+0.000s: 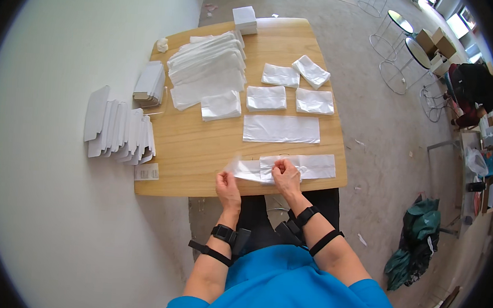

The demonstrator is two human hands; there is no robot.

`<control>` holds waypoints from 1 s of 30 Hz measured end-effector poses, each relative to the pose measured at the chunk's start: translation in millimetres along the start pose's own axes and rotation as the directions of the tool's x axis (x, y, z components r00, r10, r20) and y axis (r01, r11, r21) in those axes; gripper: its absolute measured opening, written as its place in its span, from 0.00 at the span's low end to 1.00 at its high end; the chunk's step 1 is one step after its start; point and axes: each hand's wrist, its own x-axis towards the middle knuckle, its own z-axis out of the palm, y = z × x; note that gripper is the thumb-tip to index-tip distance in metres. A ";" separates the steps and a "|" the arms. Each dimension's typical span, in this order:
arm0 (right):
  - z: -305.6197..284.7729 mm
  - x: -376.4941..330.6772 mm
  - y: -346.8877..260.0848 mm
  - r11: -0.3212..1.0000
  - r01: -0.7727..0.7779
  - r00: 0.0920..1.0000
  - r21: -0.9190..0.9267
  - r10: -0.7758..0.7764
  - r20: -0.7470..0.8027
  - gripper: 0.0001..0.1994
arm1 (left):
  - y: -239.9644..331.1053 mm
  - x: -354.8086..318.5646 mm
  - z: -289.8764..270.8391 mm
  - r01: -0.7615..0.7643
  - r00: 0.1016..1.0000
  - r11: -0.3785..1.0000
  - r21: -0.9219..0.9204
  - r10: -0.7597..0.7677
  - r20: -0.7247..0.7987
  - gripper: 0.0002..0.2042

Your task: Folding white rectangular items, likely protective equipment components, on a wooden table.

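At the near edge of the wooden table, a thin white plastic sheet [318,167] lies as a long strip, its left part folded over in layers. My left hand [228,190] is closed in a pinch on the strip's lifted left end, which is slightly blurred. Fingers bent, my right hand [286,177] grips the layered middle of the same sheet and partly hides it. Just beyond lies a flat white strip [282,129]. Farther back are several folded white packets [266,98]. A fanned stack of white sheets [209,67] covers the far left.
The wooden table [195,168] has a white box [245,19] at its far edge. Stacks of flat white cartons [115,129] stand along the left side by the wall. Right, on the floor, are round stools [399,20], a dark green bag [419,232] and a cluttered side table.
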 end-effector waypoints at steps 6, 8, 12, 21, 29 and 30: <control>-1.4 2.7 0.5 1.000 0.000 1.000 -0.005 0.000 -0.001 0.07 | 5.5 -7.1 19.8 0.039 0.988 0.994 0.098 -0.024 -0.154 0.35; -1.8 1.9 -0.6 1.000 0.004 1.000 -0.005 -0.004 -0.005 0.07 | 1.7 0.1 19.6 0.085 0.982 0.977 0.196 -0.049 -0.184 0.31; -5.3 0.5 -1.8 0.999 0.045 0.999 0.011 -0.045 0.004 0.08 | -4.0 28.9 2.1 0.388 0.922 0.913 0.127 -0.384 -0.055 0.17; -27.8 -16.0 -37.5 0.735 0.528 0.849 -0.425 -0.466 0.250 0.34 | -14.9 29.3 -6.9 0.239 0.969 0.962 0.135 -0.245 0.026 0.14; -30.4 -0.5 -13.0 0.575 0.600 0.799 -0.556 -0.394 0.454 0.52 | -19.6 31.5 -4.1 0.220 0.970 0.959 0.177 -0.234 0.064 0.14; -31.0 0.5 -12.0 0.591 0.594 0.802 -0.546 -0.382 0.459 0.52 | -19.3 31.5 -3.9 0.208 0.972 0.961 0.184 -0.223 0.067 0.14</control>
